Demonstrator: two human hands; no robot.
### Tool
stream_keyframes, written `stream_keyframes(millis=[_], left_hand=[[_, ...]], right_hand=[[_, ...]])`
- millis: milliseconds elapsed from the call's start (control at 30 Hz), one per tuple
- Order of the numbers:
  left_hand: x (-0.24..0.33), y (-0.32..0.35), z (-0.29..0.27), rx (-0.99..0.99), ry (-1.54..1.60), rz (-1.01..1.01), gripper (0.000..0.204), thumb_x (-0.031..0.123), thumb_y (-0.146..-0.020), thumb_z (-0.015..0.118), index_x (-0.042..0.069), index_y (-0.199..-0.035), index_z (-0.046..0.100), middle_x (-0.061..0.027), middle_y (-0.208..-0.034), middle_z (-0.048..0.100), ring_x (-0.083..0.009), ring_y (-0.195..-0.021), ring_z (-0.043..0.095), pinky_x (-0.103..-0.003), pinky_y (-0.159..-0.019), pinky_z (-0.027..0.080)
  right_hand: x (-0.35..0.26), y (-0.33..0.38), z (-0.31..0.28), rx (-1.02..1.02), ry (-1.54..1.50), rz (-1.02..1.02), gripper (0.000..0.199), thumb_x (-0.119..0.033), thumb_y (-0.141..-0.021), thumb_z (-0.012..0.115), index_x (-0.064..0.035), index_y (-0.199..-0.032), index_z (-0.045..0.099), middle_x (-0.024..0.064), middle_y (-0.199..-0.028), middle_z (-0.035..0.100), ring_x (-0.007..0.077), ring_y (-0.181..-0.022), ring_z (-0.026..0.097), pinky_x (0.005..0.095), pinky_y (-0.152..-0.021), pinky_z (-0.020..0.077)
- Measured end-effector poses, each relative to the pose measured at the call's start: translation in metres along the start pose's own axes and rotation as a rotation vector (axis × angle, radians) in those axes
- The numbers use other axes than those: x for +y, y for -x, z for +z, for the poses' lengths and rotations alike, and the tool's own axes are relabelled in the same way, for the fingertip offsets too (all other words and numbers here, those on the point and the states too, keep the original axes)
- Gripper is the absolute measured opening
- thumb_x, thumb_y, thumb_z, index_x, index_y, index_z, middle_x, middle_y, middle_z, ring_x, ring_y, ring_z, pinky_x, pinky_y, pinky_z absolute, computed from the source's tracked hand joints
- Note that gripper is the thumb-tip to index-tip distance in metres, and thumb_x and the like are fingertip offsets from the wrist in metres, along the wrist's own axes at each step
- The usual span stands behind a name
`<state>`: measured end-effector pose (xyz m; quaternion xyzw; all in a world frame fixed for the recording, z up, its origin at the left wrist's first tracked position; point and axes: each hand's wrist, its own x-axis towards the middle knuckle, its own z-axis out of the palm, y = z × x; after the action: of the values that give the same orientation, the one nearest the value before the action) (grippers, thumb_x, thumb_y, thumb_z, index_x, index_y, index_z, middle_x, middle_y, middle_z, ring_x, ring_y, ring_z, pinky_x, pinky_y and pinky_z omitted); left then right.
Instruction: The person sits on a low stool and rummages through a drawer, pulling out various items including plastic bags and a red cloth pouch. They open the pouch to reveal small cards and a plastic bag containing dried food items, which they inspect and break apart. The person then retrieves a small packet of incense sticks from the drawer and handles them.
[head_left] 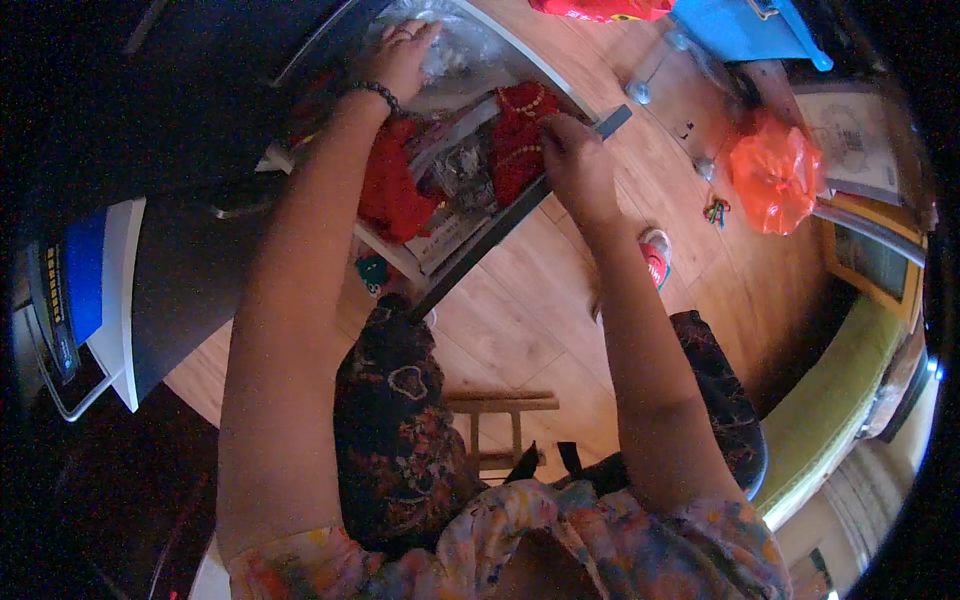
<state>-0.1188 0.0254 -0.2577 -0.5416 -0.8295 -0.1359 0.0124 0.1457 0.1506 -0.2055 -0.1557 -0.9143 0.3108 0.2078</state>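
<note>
A drawer is pulled out in front of me, its dark front edge nearest me. My left hand, with a dark bead bracelet at the wrist, reaches to its far end. Its fingers are stretched out over crumpled clear plastic. My right hand is at the drawer's right side, fingers curled in a pinch at the edge of a red cloth piece trimmed with gold beads. Another red cloth bundle lies at the left. Between the two is a clear plastic packet with dark contents.
On the wooden floor at right sit a red plastic bag and a small bunch of coloured items. A blue bag is at the far right. A wooden stool stands below my lap; a dark cabinet is at left.
</note>
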Motion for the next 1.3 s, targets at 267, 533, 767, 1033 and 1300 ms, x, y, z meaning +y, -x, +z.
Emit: stream_keyframes(millis=[267, 533, 767, 1033, 1300], left_hand=[[-0.014, 0.023, 0.016, 0.141, -0.09, -0.03, 0.065, 0.015, -0.074, 0.068, 0.025, -0.134, 0.045, -0.0028, -0.136, 0.046, -0.0298, -0.121, 0.044, -0.045, -0.102, 0.032], [0.0, 0.034, -0.018, 0.248, 0.433, -0.058, 0.066, 0.014, -0.077, 0.069, 0.014, -0.137, 0.041, -0.01, -0.138, 0.045, -0.0267, -0.126, 0.041, -0.038, -0.107, 0.03], [0.039, 0.115, -0.029, -0.133, 0.148, -0.334, 0.04, 0.018, -0.081, 0.062, 0.011, -0.119, 0.054, -0.0127, -0.125, 0.053, -0.0292, -0.121, 0.043, -0.04, -0.103, 0.034], [0.043, 0.16, -0.055, -0.16, -0.228, -0.266, 0.021, 0.025, -0.081, 0.061, 0.009, -0.094, 0.067, -0.0082, -0.11, 0.058, -0.0294, -0.112, 0.046, -0.045, -0.096, 0.037], [0.049, 0.161, -0.082, -0.165, -0.263, -0.405, 0.023, 0.03, -0.077, 0.066, 0.009, -0.086, 0.07, -0.0086, -0.107, 0.06, -0.0271, -0.108, 0.048, -0.041, -0.09, 0.039]], right_hand=[[0.008, 0.0, 0.0, -0.212, 0.137, -0.051, 0.027, -0.007, -0.072, 0.065, -0.002, -0.098, 0.06, 0.0168, -0.089, 0.062, 0.0346, -0.088, 0.06, 0.0432, -0.078, 0.0471], [-0.02, -0.005, 0.004, -0.207, 0.335, -0.015, 0.043, -0.016, -0.07, 0.069, -0.008, -0.111, 0.058, 0.0134, -0.112, 0.057, 0.0325, -0.106, 0.053, 0.0453, -0.09, 0.0414], [-0.046, -0.02, 0.068, -0.363, 0.349, -0.328, 0.048, -0.029, -0.076, 0.065, -0.0105, -0.12, 0.055, 0.0119, -0.133, 0.047, 0.0301, -0.126, 0.041, 0.0497, -0.102, 0.0327], [-0.047, -0.009, 0.062, -0.778, 0.383, -0.173, 0.047, -0.041, -0.082, 0.058, -0.0148, -0.121, 0.056, 0.0061, -0.133, 0.047, 0.0268, -0.13, 0.036, 0.0598, -0.103, 0.0256], [-0.04, 0.004, 0.071, -0.627, 0.396, -0.276, 0.048, -0.046, -0.082, 0.057, -0.0159, -0.12, 0.057, 0.0058, -0.132, 0.047, 0.0278, -0.13, 0.035, 0.0589, -0.104, 0.0252]])
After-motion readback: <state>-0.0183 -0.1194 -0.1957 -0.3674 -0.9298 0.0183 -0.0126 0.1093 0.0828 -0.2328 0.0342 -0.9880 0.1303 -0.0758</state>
